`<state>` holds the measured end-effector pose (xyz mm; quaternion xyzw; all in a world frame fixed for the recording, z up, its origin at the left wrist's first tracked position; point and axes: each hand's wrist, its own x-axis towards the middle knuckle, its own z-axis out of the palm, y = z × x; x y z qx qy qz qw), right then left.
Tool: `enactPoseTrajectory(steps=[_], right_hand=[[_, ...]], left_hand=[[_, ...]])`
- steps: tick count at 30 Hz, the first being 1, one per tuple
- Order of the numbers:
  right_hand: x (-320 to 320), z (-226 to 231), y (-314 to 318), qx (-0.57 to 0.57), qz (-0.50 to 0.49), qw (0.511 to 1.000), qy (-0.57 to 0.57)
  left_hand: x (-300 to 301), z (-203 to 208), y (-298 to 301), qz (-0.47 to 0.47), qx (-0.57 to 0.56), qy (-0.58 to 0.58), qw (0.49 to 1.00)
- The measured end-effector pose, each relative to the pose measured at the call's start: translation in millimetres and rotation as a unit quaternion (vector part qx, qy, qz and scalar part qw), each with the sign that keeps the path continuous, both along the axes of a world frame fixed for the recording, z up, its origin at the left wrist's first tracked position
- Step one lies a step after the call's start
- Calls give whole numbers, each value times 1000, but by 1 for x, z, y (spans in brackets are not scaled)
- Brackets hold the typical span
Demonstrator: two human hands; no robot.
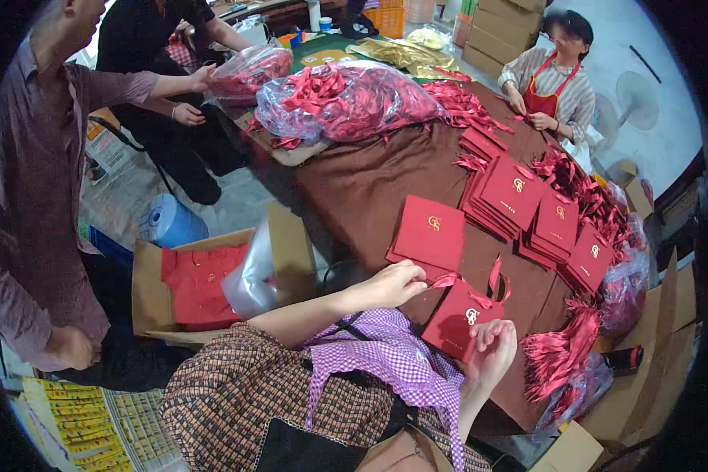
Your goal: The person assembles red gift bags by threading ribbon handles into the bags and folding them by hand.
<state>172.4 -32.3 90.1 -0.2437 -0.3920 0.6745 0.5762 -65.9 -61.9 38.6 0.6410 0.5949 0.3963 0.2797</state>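
A small red paper bag (455,318) with a gold emblem lies at the table's near edge, a red ribbon handle (496,275) standing up from its top. My left hand (393,285) pinches a red ribbon (446,280) by the bag's upper left corner. At the bag's right edge is my right hand (492,346), its fingers curled in; whatever they hold, if anything, is hidden. Just beyond my left hand sits a short stack of red bags (429,230). Farther right are more stacked red bags (505,193), and a bundle of red ribbons (562,346) lies right of my right hand.
Clear plastic sacks of red ribbon (346,102) cover the brown table's (354,185) far side. An open carton (153,291) with red bags stands at left, near a blue drum (173,220). Two people stand at left; another person (554,86) works at the far right.
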Motion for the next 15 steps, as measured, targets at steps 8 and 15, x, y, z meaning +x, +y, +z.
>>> enactPoseTrajectory(steps=[8, 15], right_hand=[[-5, 1, 0, 2, 16, 1000, -10], [-1, 0, -2, -1, 30, 1000, -6]], left_hand=[[2, 3, 4, -4, -9, -18, 1000], [7, 0, 3, -7, 1, -28, 1000]])
